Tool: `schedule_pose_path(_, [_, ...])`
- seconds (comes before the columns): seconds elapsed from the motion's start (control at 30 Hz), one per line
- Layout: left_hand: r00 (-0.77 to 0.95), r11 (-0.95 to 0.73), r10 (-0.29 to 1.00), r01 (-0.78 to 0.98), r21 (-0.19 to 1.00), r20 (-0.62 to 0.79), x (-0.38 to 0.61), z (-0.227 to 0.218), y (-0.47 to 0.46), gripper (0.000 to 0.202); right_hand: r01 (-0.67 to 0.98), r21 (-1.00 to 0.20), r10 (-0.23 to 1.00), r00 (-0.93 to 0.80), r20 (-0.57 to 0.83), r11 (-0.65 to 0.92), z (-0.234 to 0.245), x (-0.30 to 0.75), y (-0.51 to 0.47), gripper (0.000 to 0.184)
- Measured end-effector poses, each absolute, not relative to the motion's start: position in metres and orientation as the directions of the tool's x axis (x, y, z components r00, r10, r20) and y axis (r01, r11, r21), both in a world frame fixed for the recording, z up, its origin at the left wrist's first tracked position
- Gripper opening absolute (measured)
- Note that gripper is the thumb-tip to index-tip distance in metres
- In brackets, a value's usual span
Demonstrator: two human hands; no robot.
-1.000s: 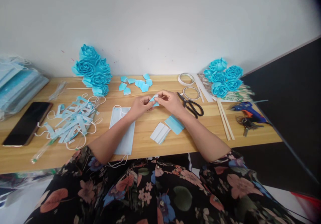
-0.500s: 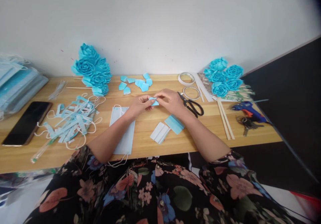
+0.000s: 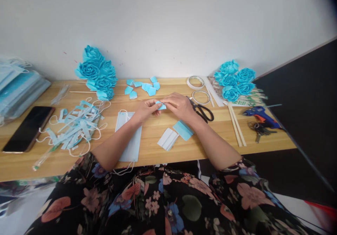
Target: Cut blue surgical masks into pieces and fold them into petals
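Observation:
Between my hands is a small blue piece of mask fabric [image 3: 162, 106], held just above the table. My left hand [image 3: 145, 111] pinches its left side between thumb and fingers. The fingertips of my right hand [image 3: 180, 106] are closed on its upper right edge. Two cut fabric pieces lie below my right hand: a white pleated one [image 3: 167, 139] and a blue one [image 3: 183, 130]. A whole face mask [image 3: 129, 140] lies partly under my left forearm. Black-handled scissors [image 3: 204, 113] rest just right of my right hand, their blades partly hidden by it.
Several blue petal pieces [image 3: 152, 91] lie beyond my hands. Blue fabric roses [image 3: 89, 70] stand at left, more roses [image 3: 231, 80] at right. Tape rolls [image 3: 195, 82], sticks [image 3: 237, 126], a glue gun [image 3: 263, 117], keys [image 3: 258, 129], mask scraps [image 3: 79, 126] and a phone [image 3: 28, 129] surround the work.
My right fingers have shifted slightly along the upper edge of the blue piece, which is turned a little. My left hand keeps its pinch in nearly the same place.

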State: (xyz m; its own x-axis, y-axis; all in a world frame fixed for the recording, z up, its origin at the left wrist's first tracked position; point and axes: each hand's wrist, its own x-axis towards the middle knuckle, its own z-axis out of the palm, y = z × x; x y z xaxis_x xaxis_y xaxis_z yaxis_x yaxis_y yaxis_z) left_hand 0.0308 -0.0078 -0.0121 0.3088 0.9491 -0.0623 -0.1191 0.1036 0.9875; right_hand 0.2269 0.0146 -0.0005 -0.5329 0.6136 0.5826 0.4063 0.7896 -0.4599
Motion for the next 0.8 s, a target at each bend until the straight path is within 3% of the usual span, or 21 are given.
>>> schedule_pose_path(0.23, [0.291, 0.071, 0.956, -0.117, 0.991, -0.035, 0.030, -0.014, -0.008, 0.050, 0.423, -0.508, 0.660, -0.527, 0.536, 0.750, -0.001, 0.226, 0.015, 0.031])
schedule_pose_path(0.47, [0.284, 0.069, 0.958, -0.123, 0.990, -0.031, 0.031, -0.015, -0.007, 0.050, 0.428, -0.530, 0.680, -0.508, 0.529, 0.732, 0.000, 0.225, 0.012, 0.028])
schedule_pose_path(0.8, [0.234, 0.025, 0.972, -0.125, 0.992, 0.005, 0.031, -0.014, -0.007, 0.047, 0.374, -0.810, 0.880, -0.337, 0.335, 0.452, 0.012, 0.222, 0.003, 0.023])
